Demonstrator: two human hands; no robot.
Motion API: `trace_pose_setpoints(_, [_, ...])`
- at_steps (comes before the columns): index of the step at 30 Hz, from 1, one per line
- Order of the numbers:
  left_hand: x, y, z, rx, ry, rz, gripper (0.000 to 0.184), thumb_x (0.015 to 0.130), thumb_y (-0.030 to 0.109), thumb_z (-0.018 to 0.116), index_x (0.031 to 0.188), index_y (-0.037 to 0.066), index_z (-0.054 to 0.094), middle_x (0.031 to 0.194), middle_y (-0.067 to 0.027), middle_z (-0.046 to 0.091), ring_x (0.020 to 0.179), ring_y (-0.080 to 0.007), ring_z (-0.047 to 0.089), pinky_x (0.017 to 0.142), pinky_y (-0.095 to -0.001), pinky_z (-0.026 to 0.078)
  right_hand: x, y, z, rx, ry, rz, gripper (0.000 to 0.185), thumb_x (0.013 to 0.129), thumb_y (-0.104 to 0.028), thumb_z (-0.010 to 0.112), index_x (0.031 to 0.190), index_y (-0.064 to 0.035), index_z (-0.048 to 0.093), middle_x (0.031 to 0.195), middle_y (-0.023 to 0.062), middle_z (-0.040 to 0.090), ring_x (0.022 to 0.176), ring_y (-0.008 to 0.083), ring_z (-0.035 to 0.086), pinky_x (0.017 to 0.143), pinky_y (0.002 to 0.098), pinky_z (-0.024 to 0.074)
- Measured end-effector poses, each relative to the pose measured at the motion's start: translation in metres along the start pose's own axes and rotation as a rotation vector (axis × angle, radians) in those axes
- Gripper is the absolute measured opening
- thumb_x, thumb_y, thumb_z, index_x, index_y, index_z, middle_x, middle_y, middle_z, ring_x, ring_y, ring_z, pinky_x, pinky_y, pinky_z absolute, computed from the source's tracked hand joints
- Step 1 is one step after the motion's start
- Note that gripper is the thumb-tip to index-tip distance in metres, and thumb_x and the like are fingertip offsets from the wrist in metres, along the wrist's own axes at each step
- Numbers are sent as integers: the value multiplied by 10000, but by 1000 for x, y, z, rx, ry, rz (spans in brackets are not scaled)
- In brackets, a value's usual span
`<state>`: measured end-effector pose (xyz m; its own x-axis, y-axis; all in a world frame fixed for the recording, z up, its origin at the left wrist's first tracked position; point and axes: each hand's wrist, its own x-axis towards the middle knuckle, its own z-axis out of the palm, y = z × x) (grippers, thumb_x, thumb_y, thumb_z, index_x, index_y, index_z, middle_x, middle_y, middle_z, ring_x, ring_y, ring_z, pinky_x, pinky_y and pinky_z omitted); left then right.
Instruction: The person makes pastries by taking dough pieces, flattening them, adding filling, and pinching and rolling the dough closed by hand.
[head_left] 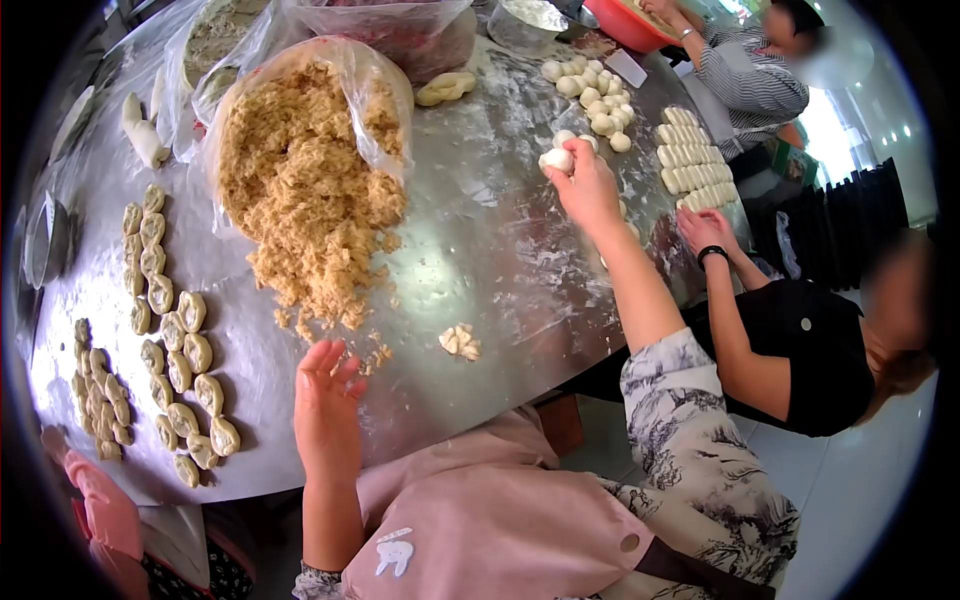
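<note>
My right hand (588, 190) reaches out over the metal table with its fingers closed around a white dough ball (556, 161). Other pale balls touch or sit just beyond the fingertips. My left hand (328, 405) is raised at the near edge, fingers apart and holding nothing. Just beyond it spills a big heap of crumbly golden filling (310, 200) from a plastic-lined container (212, 150). Between my hands lies a small flaky clump (460, 342) on the tabletop (480, 240).
Rows of shaped dough pieces (180, 370) lie at left. At the far right are more dough balls (600, 100) and rows of dough rolls (692, 155). A co-worker in black (800, 345) stands close on my right; another in stripes (755, 85) works by a red bowl (630, 25).
</note>
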<state>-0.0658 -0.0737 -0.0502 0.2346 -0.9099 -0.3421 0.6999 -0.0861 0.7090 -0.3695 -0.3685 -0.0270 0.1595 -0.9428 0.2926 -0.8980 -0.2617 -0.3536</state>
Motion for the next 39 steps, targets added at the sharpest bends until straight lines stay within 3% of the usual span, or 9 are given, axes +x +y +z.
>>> trace_pose_setpoints(10, [-24, 3, -1, 75, 53, -70, 316, 995, 310, 503, 1228, 97, 511, 1242, -46, 566, 1087, -168, 554, 901, -326, 428, 48, 22, 33, -190, 2, -13, 288, 756, 21, 679, 1030, -63, 641, 1105, 157, 574, 986, 357, 597, 847, 416, 494])
trace_pose_setpoints(23, [-34, -1, -2, 117, 46, -156, 273, 1000, 260, 490, 1202, 87, 550, 1221, -37, 575, 1069, -146, 561, 892, -299, 426, 65, 40, 37, -525, -216, -124, 334, 767, -163, 700, 1099, -136, 683, 1043, 172, 640, 986, 357, 616, 877, 436, 497])
trace_pose_setpoints(25, [-38, 6, -8, 122, 84, -149, 265, 992, 232, 517, 1200, 74, 559, 1200, -21, 570, 1082, -123, 541, 906, -287, 412, 66, 48, 38, -477, -268, -130, 399, 771, -172, 698, 1150, -60, 643, 1095, 192, 634, 1031, 370, 606, 906, 433, 491])
trace_pose_setpoints(26, [-41, 10, -14, 171, 123, -82, 255, 983, 207, 537, 1194, 65, 561, 1174, -19, 572, 1063, -115, 541, 893, -274, 415, 63, 14, 22, -445, -417, 39, 472, 764, -201, 721, 1192, -31, 616, 1187, 199, 610, 1096, 369, 580, 954, 433, 466])
trace_pose_setpoints(27, [-45, 15, -22, 224, 159, -20, 247, 975, 182, 557, 1189, 57, 563, 1148, -17, 575, 1045, -107, 541, 879, -260, 419, 63, 56, 41, -379, -204, -208, 447, 764, -187, 709, 1163, -13, 612, 1125, 235, 631, 1067, 383, 599, 919, 447, 483])
trace_pose_setpoints(30, [-58, 31, -55, 550, 567, 426, 262, 924, 75, 614, 1172, 15, 556, 1097, -50, 578, 987, -126, 546, 843, -237, 421, 50, 44, 44, -361, -38, -298, 588, 801, -181, 720, 1319, -25, 492, 1333, 215, 511, 1219, 367, 499, 1017, 412, 421])
trace_pose_setpoints(35, [-71, 77, -152, 1770, 1318, 846, 453, 898, 176, 635, 1253, -67, 492, 1224, -236, 520, 1123, -351, 509, 977, -451, 407, -45, -127, 7, 123, -209, -390, 485, 795, -134, 706, 1250, -37, 567, 1260, 182, 567, 1185, 346, 525, 1027, 396, 414])
trace_pose_setpoints(37, [-75, 76, -205, 1834, 1464, 618, 527, 932, 258, 592, 1304, -91, 459, 1237, -305, 503, 1125, -418, 502, 990, -485, 396, -82, -167, 14, 306, -307, -571, 467, 750, -124, 738, 1186, -29, 599, 1165, 158, 592, 1113, 330, 557, 979, 397, 450])
trace_pose_setpoints(39, [-81, 83, -235, 1670, 1252, 329, 571, 954, 311, 556, 1340, -93, 437, 1236, -296, 524, 1109, -417, 527, 977, -466, 413, -116, -194, 26, 425, -556, -592, 516, 734, -178, 762, 1192, -22, 584, 1219, 160, 537, 1131, 337, 537, 963, 391, 459])
